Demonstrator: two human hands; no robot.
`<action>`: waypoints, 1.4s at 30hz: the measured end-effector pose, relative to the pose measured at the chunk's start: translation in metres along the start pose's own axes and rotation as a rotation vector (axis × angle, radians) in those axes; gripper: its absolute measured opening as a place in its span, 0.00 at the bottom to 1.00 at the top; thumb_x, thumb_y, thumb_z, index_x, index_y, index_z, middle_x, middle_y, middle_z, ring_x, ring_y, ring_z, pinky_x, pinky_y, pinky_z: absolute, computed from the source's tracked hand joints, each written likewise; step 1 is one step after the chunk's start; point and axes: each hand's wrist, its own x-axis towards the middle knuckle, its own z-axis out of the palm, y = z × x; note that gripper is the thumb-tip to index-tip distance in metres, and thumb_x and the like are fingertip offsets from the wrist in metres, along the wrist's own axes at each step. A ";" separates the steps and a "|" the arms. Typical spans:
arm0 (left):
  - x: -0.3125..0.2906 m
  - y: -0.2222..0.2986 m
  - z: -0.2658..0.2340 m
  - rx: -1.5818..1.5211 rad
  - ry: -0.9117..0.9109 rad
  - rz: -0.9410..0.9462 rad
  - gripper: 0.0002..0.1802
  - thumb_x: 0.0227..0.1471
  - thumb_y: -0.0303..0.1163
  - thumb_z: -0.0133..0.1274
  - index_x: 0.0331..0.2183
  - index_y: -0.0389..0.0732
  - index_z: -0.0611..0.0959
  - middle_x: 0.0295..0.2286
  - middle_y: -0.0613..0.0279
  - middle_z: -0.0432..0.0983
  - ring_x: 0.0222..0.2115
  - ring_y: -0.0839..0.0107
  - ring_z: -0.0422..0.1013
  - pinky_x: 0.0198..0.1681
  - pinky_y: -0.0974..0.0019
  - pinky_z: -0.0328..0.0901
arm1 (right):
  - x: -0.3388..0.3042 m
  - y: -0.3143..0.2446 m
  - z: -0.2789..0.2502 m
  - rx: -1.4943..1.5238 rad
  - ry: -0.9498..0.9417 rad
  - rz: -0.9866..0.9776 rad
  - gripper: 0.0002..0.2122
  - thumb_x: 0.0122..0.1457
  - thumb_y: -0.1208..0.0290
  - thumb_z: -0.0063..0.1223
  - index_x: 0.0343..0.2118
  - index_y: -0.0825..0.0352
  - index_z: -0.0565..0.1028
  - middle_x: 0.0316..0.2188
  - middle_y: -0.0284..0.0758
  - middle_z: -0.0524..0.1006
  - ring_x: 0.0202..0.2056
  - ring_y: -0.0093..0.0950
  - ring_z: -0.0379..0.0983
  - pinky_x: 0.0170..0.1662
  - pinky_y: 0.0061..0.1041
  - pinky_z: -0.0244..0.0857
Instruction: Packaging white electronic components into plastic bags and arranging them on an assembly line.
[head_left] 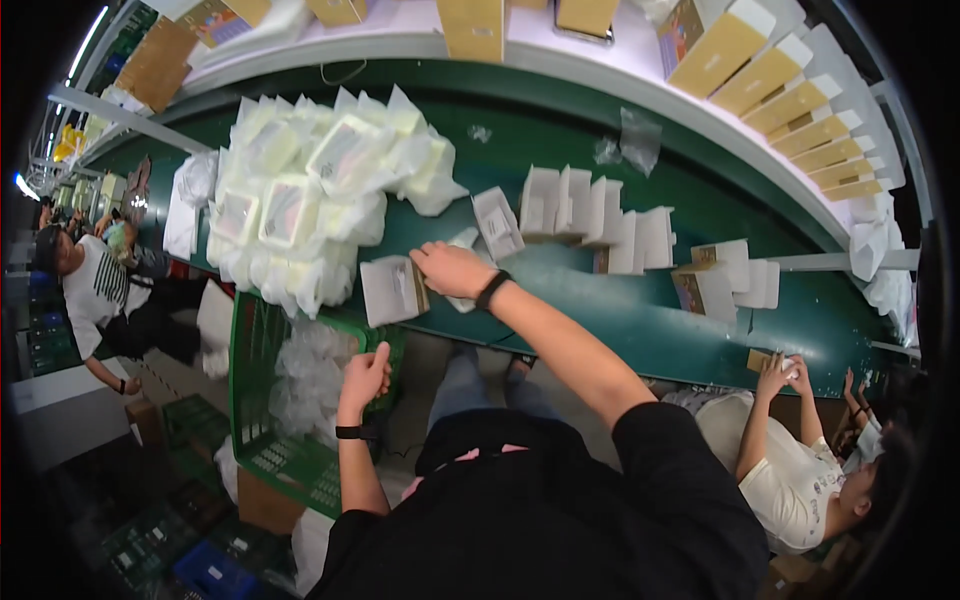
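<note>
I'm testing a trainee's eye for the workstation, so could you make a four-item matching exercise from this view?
Column one
1. Green plastic crate
2. Right hand
3. White-bagged packs
4. Tan cartons

Column two
A. Lined up at the upper right, on the pale shelf
B. Piled at the left on the green workbench
C. Below the bench's near edge, with crumpled clear plastic inside
D. At the right edge of an open pale box

Right pairs: 1-C, 2-D, 3-B, 4-A
</note>
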 end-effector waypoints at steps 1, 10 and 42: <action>-0.009 -0.001 0.004 -0.148 -0.183 -0.067 0.21 0.62 0.44 0.56 0.30 0.32 0.83 0.20 0.50 0.79 0.22 0.53 0.76 0.30 0.53 0.70 | -0.026 -0.014 -0.024 0.229 0.162 -0.023 0.14 0.61 0.70 0.57 0.49 0.69 0.78 0.47 0.50 0.79 0.44 0.42 0.79 0.46 0.35 0.74; 0.131 0.107 0.152 0.291 0.570 0.664 0.30 0.56 0.36 0.56 0.56 0.30 0.73 0.50 0.42 0.74 0.56 0.41 0.66 0.63 0.49 0.59 | -0.159 0.023 0.136 1.696 0.520 1.002 0.24 0.62 0.72 0.53 0.61 0.73 0.67 0.46 0.39 0.77 0.44 0.30 0.76 0.47 0.34 0.75; 0.047 0.090 0.082 -1.310 -1.071 -0.336 0.47 0.62 0.72 0.38 0.61 0.39 0.72 0.55 0.55 0.76 0.55 0.62 0.73 0.61 0.58 0.66 | -0.154 -0.075 -0.056 1.760 0.788 0.677 0.12 0.70 0.63 0.54 0.30 0.63 0.75 0.25 0.23 0.75 0.27 0.13 0.68 0.31 0.20 0.64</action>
